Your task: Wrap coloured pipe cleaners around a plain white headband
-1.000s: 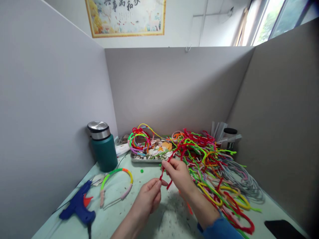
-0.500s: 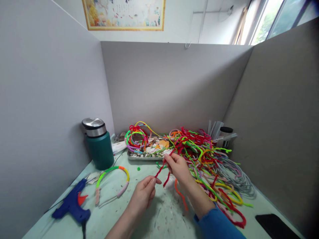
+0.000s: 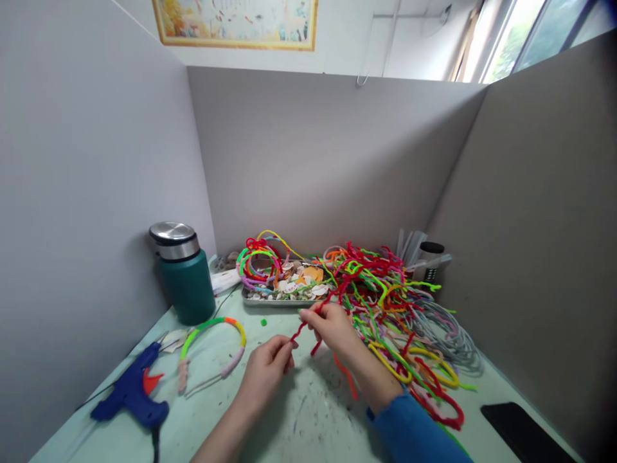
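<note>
Pinched between the fingers of both hands is a red pipe cleaner (image 3: 299,330), its stretch between them slightly wavy. My left hand (image 3: 270,364) grips its lower end. My right hand (image 3: 332,328), closed, holds it higher up and to the right; a red end hangs below that hand. Beyond the right hand lies a heap of pipe cleaners (image 3: 366,276) in red, green, yellow and orange. To the left of my left hand, a headband (image 3: 212,325) rests on the table, wrapped in coloured sections with one bare end.
A blue glue gun (image 3: 132,392) lies at the left, near a green bottle (image 3: 186,289). Behind the hands stands a metal tray (image 3: 270,303) of small pieces with wrapped hoops (image 3: 255,270) on it. Grey wire coils (image 3: 453,337) and a black phone (image 3: 523,431) are at the right.
Both hands have shifted slightly left in the view, still on the red pipe cleaner. The whole scene has also moved a little left and up.
</note>
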{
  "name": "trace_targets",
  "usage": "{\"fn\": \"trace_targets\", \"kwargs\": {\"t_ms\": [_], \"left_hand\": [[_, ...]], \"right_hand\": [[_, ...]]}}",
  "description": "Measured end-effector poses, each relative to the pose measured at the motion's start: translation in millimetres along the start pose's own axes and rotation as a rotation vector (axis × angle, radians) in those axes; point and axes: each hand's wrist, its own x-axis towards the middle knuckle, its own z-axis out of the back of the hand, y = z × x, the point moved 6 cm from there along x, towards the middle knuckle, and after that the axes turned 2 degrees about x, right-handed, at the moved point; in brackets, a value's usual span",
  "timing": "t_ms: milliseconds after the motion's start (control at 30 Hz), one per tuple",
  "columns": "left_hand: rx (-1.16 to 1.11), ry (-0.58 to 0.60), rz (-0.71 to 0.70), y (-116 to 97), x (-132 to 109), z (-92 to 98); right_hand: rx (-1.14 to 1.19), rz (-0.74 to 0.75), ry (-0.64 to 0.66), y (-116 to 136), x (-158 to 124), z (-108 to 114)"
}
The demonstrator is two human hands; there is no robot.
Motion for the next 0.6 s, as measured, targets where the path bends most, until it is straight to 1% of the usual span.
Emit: {"fn": "trace_targets", "kwargs": {"t_ms": [67, 167, 233, 300, 367, 467, 600], "left_hand": [[0.087, -0.021, 0.001, -0.5, -1.3, 3.3], [0.152, -0.049, 0.003, -3.9, -3.5, 6.7], [0.171, -0.066, -0.012, -7.7, -4.7, 8.2], [0.171, -0.083, -0.038, -11.8, -5.6, 9.2], [0.163, -0.097, -0.061, -15.1, -6.5, 9.8], [0.175, -0.107, -0.058, -16.4, -7.8, 10.0], [0.221, -0.151, -0.081, -17.4, -9.1, 12.9]], "right_hand": [[0.040, -0.002, -0.008, -0.9, 1.0, 1.2], [0.110, -0.027, 0.102, -3.0, -1.7, -9.6], [0.106, -0.034, 0.185, -2.5, -6.2, -18.9], [0.083, -0.020, 0.213, -0.3, -10.5, -23.9], [0.062, -0.005, 0.189, 1.5, -12.5, -23.8], [0.041, -0.023, 0.109, -1.0, -10.1, -17.5], [0.120, -0.046, 0.021, -6.6, -3.1, -9.0]]}}
